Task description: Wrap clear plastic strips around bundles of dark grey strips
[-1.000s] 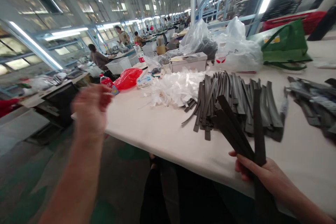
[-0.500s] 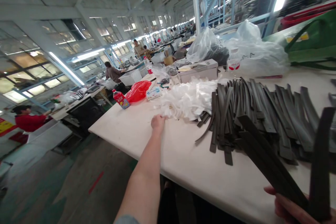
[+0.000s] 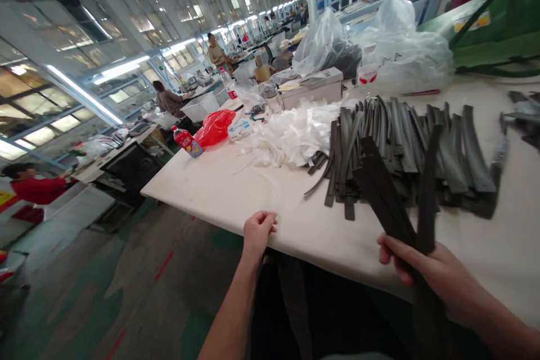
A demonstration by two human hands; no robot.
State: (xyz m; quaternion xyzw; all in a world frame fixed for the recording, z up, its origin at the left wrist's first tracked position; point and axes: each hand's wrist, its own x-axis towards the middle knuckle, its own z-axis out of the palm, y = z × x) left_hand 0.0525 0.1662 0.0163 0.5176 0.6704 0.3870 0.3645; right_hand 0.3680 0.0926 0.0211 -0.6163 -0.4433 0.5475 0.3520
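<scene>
My right hand (image 3: 439, 270) is closed around several dark grey flat strips (image 3: 386, 197), their upper ends fanned apart over the table. My left hand (image 3: 258, 233) is at the table's front edge, thumb and fingers pinched together. A faint pale streak runs up from its fingertips; whether that is a strip in the pinch I cannot make out. Beyond the left hand lies a heap of white, ribbon-like film strips (image 3: 291, 132). Right of that heap, a thick row of loose dark strips (image 3: 453, 152) covers the table, just behind the strips I hold.
On the white table (image 3: 189, 180) stand a red-labelled bottle (image 3: 187, 142), a red plastic bag (image 3: 215, 126), a tissue pack (image 3: 239, 130) and a box (image 3: 312, 90). Clear plastic bags (image 3: 405, 62) and a green bag (image 3: 498, 39) lie at the back. People sit and stand at far tables.
My left hand has drawn back from the white heap to the table's front edge. My right hand, with its dark strips, has come up and left, further into view.
</scene>
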